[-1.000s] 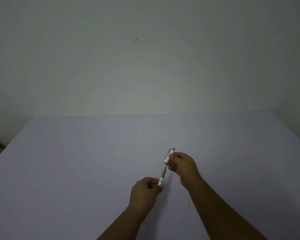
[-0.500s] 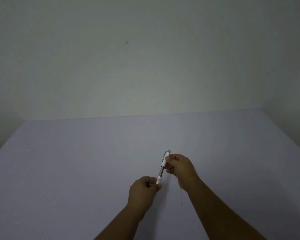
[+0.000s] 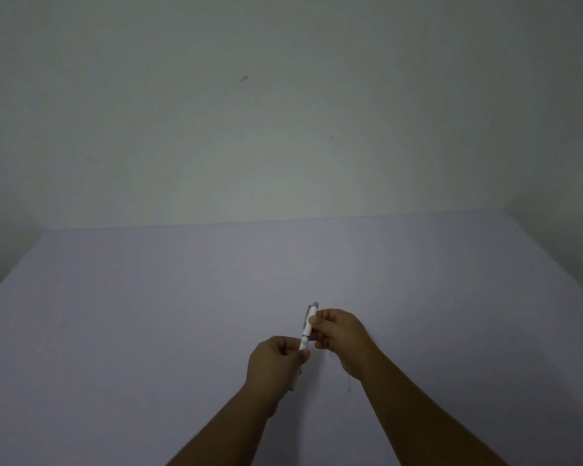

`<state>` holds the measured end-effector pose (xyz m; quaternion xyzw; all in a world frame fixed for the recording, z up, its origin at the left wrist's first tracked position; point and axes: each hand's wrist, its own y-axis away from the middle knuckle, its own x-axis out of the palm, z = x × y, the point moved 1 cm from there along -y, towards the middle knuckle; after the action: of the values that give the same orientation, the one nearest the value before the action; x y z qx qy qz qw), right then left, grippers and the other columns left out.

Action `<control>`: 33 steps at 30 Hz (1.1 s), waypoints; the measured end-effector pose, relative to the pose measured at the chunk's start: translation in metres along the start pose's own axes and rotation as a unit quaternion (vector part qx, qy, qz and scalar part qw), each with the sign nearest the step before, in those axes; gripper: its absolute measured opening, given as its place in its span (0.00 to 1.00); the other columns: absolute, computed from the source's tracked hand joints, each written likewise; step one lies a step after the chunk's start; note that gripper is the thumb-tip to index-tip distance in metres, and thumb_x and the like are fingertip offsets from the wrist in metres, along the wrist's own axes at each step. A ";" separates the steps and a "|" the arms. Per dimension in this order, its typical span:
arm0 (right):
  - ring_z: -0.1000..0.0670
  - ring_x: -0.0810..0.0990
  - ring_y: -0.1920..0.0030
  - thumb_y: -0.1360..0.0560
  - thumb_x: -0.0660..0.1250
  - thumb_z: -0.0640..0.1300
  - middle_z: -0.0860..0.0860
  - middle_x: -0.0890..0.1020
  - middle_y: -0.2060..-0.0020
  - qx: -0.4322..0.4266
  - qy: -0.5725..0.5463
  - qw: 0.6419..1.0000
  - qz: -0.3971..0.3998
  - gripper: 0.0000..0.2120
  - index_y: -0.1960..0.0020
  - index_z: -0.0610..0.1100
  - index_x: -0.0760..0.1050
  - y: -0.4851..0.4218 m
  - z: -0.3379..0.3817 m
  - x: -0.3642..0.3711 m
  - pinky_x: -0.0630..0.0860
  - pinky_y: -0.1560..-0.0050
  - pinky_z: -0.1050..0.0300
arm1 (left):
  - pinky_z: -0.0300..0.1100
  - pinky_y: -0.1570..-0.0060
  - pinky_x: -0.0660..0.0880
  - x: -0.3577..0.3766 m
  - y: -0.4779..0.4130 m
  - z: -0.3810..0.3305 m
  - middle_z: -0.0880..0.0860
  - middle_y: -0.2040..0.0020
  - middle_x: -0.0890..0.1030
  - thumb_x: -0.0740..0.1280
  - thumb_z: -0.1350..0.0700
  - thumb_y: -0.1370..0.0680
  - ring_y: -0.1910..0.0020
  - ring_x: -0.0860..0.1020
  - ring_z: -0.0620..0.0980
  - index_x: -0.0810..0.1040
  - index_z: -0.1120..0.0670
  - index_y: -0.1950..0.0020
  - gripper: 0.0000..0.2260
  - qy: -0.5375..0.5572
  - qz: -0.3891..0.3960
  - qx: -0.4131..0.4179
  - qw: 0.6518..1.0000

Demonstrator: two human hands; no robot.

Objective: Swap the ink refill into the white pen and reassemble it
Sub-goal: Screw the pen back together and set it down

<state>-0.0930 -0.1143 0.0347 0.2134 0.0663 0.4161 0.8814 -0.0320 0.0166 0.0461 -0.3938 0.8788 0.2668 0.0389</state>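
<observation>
The pen (image 3: 307, 327) is up above the worktop (image 3: 148, 314), slanting away, between both hands. Left hand (image 3: 275, 363) takes the near end, right hand (image 3: 340, 338) the far end, just right of it. A thin strip (image 3: 349, 385) lies on the worktop beneath the right wrist

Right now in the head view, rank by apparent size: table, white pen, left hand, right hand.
1. Table, by far the largest.
2. Left hand and right hand: they look alike, so no ranking between them.
3. Pen, smallest, though partly hidden in the left hand.

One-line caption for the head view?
Both hands hold the white pen above a lilac table: left hand low, right hand high.
</observation>
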 end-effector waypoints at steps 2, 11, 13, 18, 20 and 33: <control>0.52 0.80 0.66 0.25 0.65 0.39 0.46 0.83 0.64 0.004 0.007 1.000 0.000 0.06 0.59 0.41 0.78 -0.001 -0.004 0.001 0.77 0.63 0.58 | 0.36 0.75 0.72 0.001 -0.002 0.004 0.52 0.67 0.80 0.70 0.58 0.26 0.70 0.77 0.48 0.81 0.53 0.59 0.02 0.002 0.000 -0.008 1.000; 0.42 0.80 0.50 0.23 0.60 0.42 0.41 0.83 0.52 0.018 0.348 0.915 -0.205 0.11 0.50 0.38 0.77 -0.011 -0.028 -0.031 0.75 0.51 0.55 | 0.39 0.68 0.75 0.011 -0.022 0.031 0.49 0.63 0.82 0.72 0.56 0.29 0.64 0.78 0.48 0.84 0.54 0.53 0.06 0.010 -0.041 -0.079 0.996; 0.43 0.81 0.51 0.24 0.60 0.41 0.41 0.83 0.52 0.051 0.396 0.895 -0.198 0.09 0.51 0.37 0.76 -0.008 -0.040 -0.037 0.74 0.57 0.59 | 0.34 0.72 0.70 0.016 -0.027 0.036 0.46 0.65 0.81 0.73 0.55 0.29 0.66 0.78 0.44 0.84 0.53 0.54 0.05 -0.015 -0.065 -0.077 0.995; 0.40 0.83 0.52 0.28 0.62 0.40 0.38 0.83 0.52 0.080 0.398 0.894 -0.190 0.10 0.51 0.34 0.75 -0.005 -0.066 -0.034 0.82 0.54 0.50 | 0.33 0.66 0.69 0.028 -0.036 0.044 0.47 0.63 0.79 0.74 0.54 0.31 0.63 0.77 0.45 0.82 0.54 0.54 0.08 -0.080 -0.098 -0.072 0.989; 0.40 0.83 0.51 0.27 0.61 0.39 0.38 0.83 0.51 0.080 0.403 0.891 -0.191 0.09 0.50 0.35 0.75 -0.005 -0.071 -0.030 0.82 0.52 0.50 | 0.34 0.63 0.69 0.031 -0.039 0.047 0.48 0.61 0.79 0.75 0.54 0.31 0.62 0.76 0.46 0.81 0.55 0.54 0.09 -0.093 -0.103 -0.068 0.988; 0.42 0.81 0.48 0.24 0.60 0.43 0.41 0.83 0.49 0.059 0.423 0.889 -0.166 0.11 0.48 0.38 0.76 -0.004 -0.077 -0.005 0.80 0.48 0.50 | 0.29 0.71 0.64 0.038 -0.046 0.054 0.48 0.63 0.80 0.75 0.54 0.31 0.68 0.75 0.41 0.82 0.56 0.56 0.08 -0.116 -0.100 -0.060 0.986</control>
<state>-0.1159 -0.0956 -0.0362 0.0551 0.4920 0.3095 0.8118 -0.0330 -0.0066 -0.0311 -0.4472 0.8069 0.3583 0.1435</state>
